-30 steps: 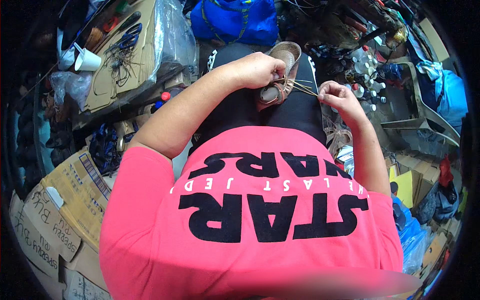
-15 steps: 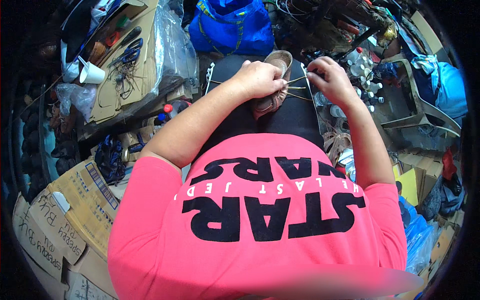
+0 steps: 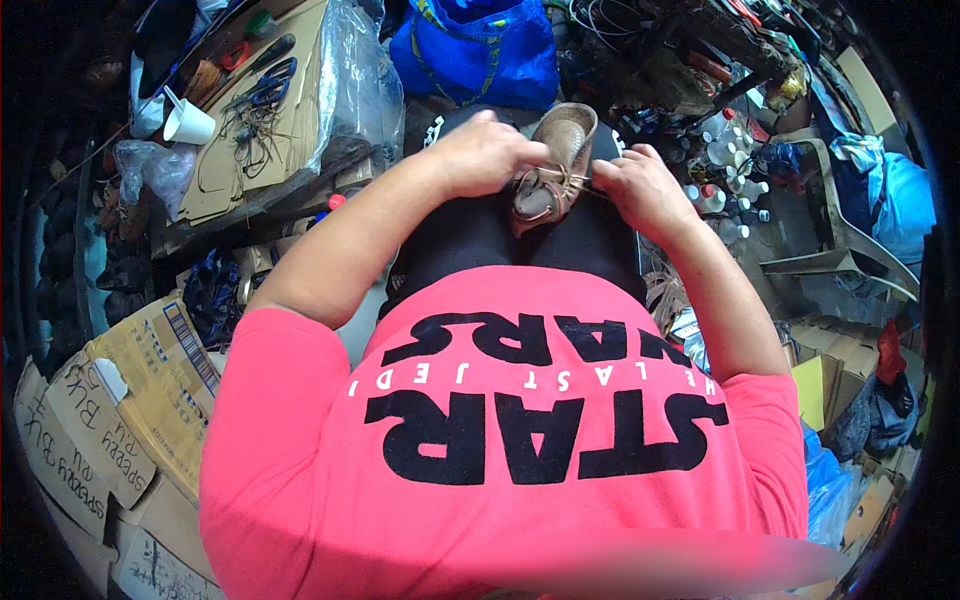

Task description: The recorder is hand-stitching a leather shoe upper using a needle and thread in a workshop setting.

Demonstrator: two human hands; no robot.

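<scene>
A small brown leather shoe (image 3: 556, 160) lies on my lap, toe pointing away from me, on dark trousers. My left hand (image 3: 482, 152) grips the shoe's left side near the lacing. My right hand (image 3: 638, 186) pinches a thin tan lace (image 3: 578, 183) that runs out of the shoe's opening to the right. The fingertips of both hands are partly hidden by the shoe and by each other. My pink shirt with black lettering fills the lower half of the view.
A blue bag (image 3: 478, 50) lies beyond my knees. To the left, a cardboard sheet (image 3: 262, 120) carries scissors, a white paper cup (image 3: 186, 122) and plastic wrap. Small bottles (image 3: 722, 165) stand at the right. Cardboard boxes (image 3: 120, 400) stack at lower left.
The shoe and both hands have shifted slightly in view. My right hand, earlier raised with the lace, has come down closer to the shoe's right side.
</scene>
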